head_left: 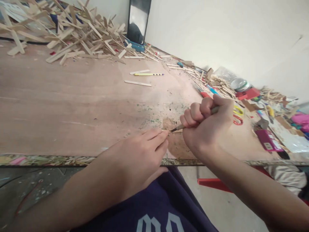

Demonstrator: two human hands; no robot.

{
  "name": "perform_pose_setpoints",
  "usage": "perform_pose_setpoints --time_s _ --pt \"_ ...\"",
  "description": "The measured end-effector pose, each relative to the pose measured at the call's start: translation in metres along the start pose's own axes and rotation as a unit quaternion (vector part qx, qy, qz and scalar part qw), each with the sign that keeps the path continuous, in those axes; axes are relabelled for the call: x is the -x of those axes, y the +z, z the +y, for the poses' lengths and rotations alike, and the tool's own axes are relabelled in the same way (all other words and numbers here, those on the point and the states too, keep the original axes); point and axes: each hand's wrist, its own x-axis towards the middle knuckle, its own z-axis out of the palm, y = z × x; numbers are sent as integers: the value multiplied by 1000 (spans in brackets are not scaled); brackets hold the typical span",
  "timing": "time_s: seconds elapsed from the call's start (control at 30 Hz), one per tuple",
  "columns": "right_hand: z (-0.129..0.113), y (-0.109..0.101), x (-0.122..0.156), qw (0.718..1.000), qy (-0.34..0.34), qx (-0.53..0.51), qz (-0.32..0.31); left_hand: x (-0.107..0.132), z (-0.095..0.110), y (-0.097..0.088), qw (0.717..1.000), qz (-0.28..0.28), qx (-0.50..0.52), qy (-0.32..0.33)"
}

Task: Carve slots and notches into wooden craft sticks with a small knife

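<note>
My right hand is wrapped in a fist around a slim knife with a wooden-looking handle and a short dark blade. The blade tip points left and touches a craft stick near the table's front edge. My left hand lies over the left part of that stick, fingers together, holding it down with the fingertips right beside the blade. Its thumb hangs below the table edge. Most of the stick is hidden under both hands.
Two loose sticks and a yellow patterned pencil lie ahead on the table. A large heap of sticks fills the back left, near a propped phone. Yellow-handled scissors and a purple box lie at right.
</note>
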Motion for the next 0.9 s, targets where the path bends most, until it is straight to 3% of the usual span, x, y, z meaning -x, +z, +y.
perform_pose_setpoints --time_s 0.13,0.2,0.3,0.33,0.47,0.6,0.67,0.8,0.9 --pt "-2 -2 9 973 27 77 -215 1 0 0 1000 -4 2 -3" --pt "0 1 12 977 12 74 -202 -1 0 -2 1000 -5 1 -1" --pt "3 4 15 995 -43 26 -82 -4 0 -5 1000 -4 1 6" --pt "3 4 15 996 -51 21 -75 -5 0 -6 1000 -3 -1 10" --pt "-2 -3 4 989 14 30 -145 -5 -1 -6 1000 1 -6 13" --pt "-6 -7 -14 963 102 42 -246 -5 0 -5 1000 -11 5 1" --pt "-4 -4 -15 971 86 41 -219 -5 0 -5 1000 -11 11 -3" --pt "4 4 2 999 -17 10 -39 -3 1 -4 1000 -7 16 -8" --pt "6 7 11 998 -54 4 23 -1 1 -4 1000 -16 15 -11"
